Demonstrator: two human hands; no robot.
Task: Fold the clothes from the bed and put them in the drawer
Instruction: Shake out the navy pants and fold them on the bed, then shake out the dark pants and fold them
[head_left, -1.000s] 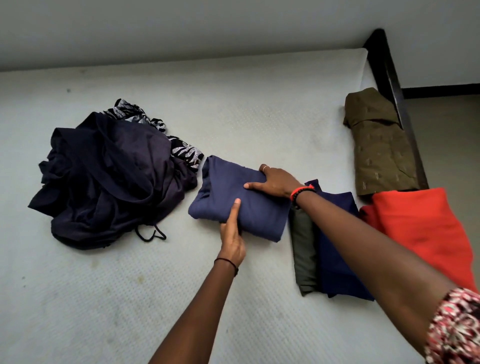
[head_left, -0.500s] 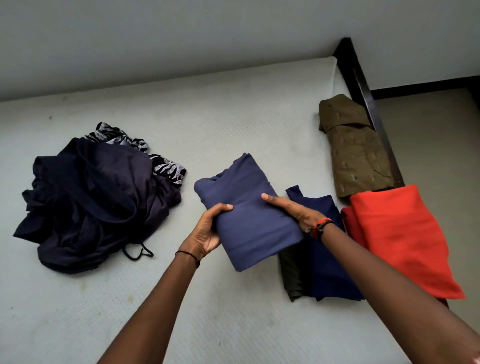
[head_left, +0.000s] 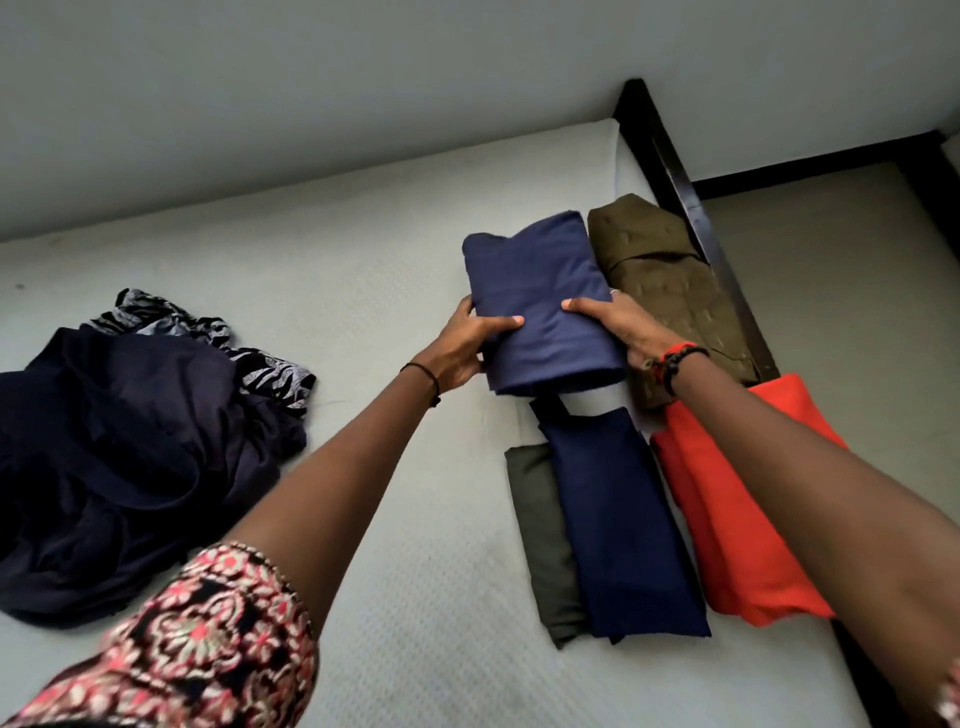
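A folded blue garment (head_left: 540, 296) is held between my two hands above the white mattress (head_left: 322, 270), just left of a folded olive garment (head_left: 670, 280). My left hand (head_left: 467, 345) grips its left edge, thumb on top. My right hand (head_left: 618, 325) grips its right edge. In front of it lie a folded navy garment (head_left: 623, 519) stacked on a dark green one (head_left: 540, 530), and a folded red-orange garment (head_left: 737, 519) at the mattress's right edge. A heap of unfolded dark navy clothes (head_left: 119, 467) with a black-and-white patterned piece (head_left: 260, 364) lies at the left.
The dark wooden bed frame (head_left: 691, 202) runs along the mattress's right side, with grey floor (head_left: 841, 291) beyond it. A pale wall (head_left: 311, 93) stands behind the bed. No drawer is in view.
Both hands lifted the folded blue garment off the mattress and carried it to the right and away from me, beside the olive garment. The view also shifted right.
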